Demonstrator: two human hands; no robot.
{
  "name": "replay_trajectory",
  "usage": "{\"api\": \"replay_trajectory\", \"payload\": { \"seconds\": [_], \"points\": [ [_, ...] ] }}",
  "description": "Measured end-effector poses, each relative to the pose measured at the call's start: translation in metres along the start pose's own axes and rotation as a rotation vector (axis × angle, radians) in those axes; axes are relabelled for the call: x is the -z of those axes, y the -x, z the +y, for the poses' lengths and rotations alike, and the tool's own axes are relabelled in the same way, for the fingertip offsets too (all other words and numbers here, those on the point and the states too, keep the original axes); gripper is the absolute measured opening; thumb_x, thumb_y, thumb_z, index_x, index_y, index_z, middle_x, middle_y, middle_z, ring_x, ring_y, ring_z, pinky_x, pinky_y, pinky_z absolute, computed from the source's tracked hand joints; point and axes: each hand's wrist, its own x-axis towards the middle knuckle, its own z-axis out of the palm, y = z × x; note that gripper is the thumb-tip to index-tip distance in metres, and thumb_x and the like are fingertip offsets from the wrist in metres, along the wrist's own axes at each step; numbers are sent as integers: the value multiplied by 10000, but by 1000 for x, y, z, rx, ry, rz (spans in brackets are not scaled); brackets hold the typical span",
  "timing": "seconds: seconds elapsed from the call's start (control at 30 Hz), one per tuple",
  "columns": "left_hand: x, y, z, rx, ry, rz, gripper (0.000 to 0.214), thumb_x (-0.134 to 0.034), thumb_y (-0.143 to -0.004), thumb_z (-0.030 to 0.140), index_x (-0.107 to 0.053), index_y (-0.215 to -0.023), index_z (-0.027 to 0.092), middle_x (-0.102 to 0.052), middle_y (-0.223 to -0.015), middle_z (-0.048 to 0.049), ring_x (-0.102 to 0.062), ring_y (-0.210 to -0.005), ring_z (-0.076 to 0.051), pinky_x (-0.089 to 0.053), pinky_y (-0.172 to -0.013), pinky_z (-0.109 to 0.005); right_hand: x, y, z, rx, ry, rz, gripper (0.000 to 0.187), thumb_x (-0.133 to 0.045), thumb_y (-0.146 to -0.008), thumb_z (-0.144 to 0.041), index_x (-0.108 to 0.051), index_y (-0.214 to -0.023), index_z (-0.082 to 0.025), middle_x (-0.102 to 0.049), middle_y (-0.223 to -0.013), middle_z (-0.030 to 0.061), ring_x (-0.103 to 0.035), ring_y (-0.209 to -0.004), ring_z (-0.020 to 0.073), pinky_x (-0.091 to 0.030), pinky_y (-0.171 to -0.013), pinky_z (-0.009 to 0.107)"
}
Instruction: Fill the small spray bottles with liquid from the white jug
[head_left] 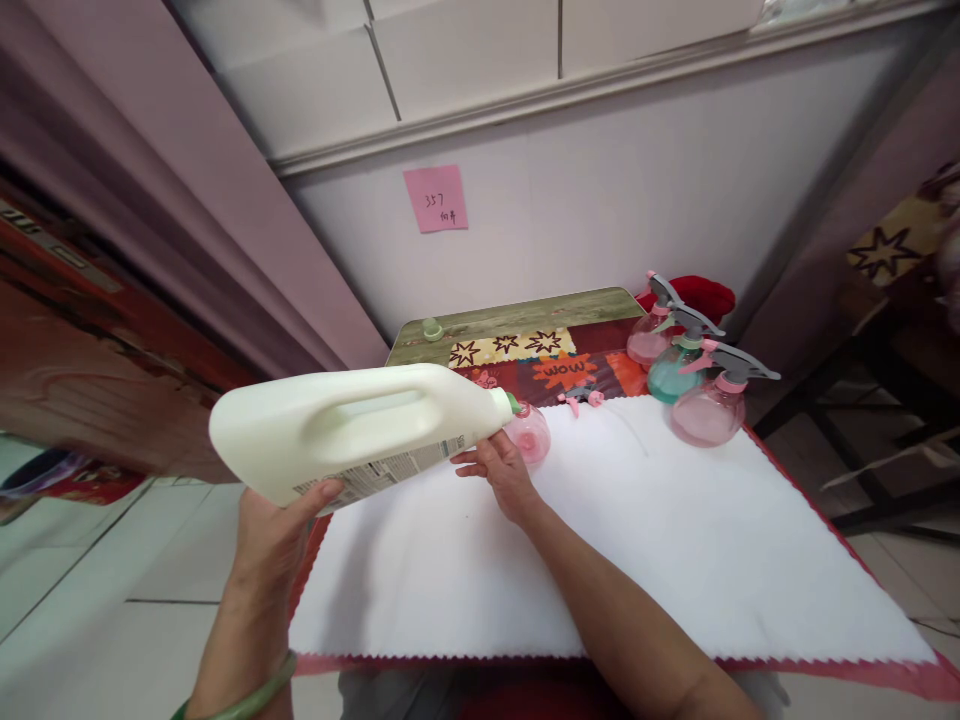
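Note:
A large white detergent jug (262, 430) lies tilted almost level across the view, its neck pointing right. My left hand (281, 530) grips its body from below, with the thumb on the printed label. Under the jug's neck, my right hand (506, 475) is curled against it, partly hidden. The jug's green spout (513, 402) is at the mouth of a round pink bottle (531, 438) with its top off, standing on the white cloth (637, 560). Just behind the bottle lies a pink and grey spray head (581, 398), its thin tube resting on the cloth.
On the right stand two pink spray bottles (709, 412) (646, 343) and a teal spray bottle (675, 372). A green cap (432, 328) sits at the table's back left. A red item (697, 298) is behind the bottles. A pink note (436, 200) is stuck on the wall.

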Motion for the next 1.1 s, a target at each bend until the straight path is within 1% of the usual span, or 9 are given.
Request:
{"api": "replay_trajectory", "payload": {
  "seconds": [0.17, 0.3, 0.4, 0.47, 0.57, 0.7, 0.8, 0.97, 1.1],
  "points": [
    [1, 0, -1, 3, -2, 18, 779, -962, -440, 229, -720, -1174, 130, -776, -1033, -119, -723, -970, -282, -595, -838, -316, 0, -1, 0, -2, -8, 10, 481, -738, -817, -581, -628, -1135, -238, -723, -1007, 49, -749, -838, 194, -616, -721, 328],
    [6, -3, -6, -33, -30, -7, 698, -948, -486, 233, -726, -1142, 143, -774, -1059, -100, -709, -1021, -264, -586, -847, -267, 1, 0, 2, 0, 3, 6, 474, -726, -828, -574, -625, -1146, -237, -722, -1029, 57, -748, -848, 197, -618, -725, 330],
    [6, -2, -5, -45, -30, -14, 692, -947, -487, 230, -728, -1138, 146, -777, -1040, -98, -709, -1022, -273, -593, -842, -281, 2, 0, 3, 10, 6, 1, 461, -720, -837, -567, -625, -1150, -241, -716, -1061, 57, -748, -853, 196, -621, -729, 331],
    [3, 0, -2, -24, -17, -5, 695, -949, -483, 222, -730, -1136, 139, -777, -1034, -107, -714, -1011, -279, -596, -842, -295, 2, 0, 3, 12, 1, -2, 455, -719, -841, -562, -625, -1153, -245, -711, -1075, 54, -749, -854, 192, -621, -728, 327],
    [-2, 4, 2, 19, 22, 13, 757, -955, -462, 214, -715, -1176, 147, -777, -1047, -110, -723, -996, -287, -602, -839, -318, 1, 0, 2, 6, 3, 0, 464, -724, -835, -565, -626, -1160, -248, -711, -1076, 55, -750, -853, 197, -620, -730, 334],
    [-2, 2, 0, -1, 28, 16, 836, -961, -422, 187, -702, -1217, 170, -780, -1036, -90, -730, -973, -267, -594, -837, -286, 1, -1, 2, 7, 8, 1, 467, -723, -835, -563, -625, -1167, -250, -707, -1101, 59, -750, -853, 198, -620, -728, 336],
    [3, -2, -4, -17, 4, 12, 784, -959, -433, 209, -718, -1177, 150, -780, -1025, -97, -731, -947, -258, -593, -817, -270, 2, -1, 3, 8, 4, -6, 462, -718, -844, -554, -623, -1181, -252, -704, -1123, 62, -750, -862, 198, -621, -731, 332],
    [9, -5, -8, -32, -40, -1, 676, -940, -475, 216, -727, -1113, 139, -776, -1046, -96, -708, -1017, -261, -578, -860, -274, 3, -1, 4, 13, 4, -6, 452, -715, -849, -548, -624, -1180, -253, -707, -1111, 62, -749, -861, 197, -623, -729, 332],
    [7, -6, -7, -8, -25, 24, 714, -951, -414, 223, -734, -1088, 138, -779, -1013, -107, -712, -1006, -289, -585, -848, -296, 3, -1, 4, 12, 15, -3, 453, -707, -851, -555, -622, -1170, -246, -713, -1078, 60, -751, -865, 201, -624, -734, 336]
  ]
}}
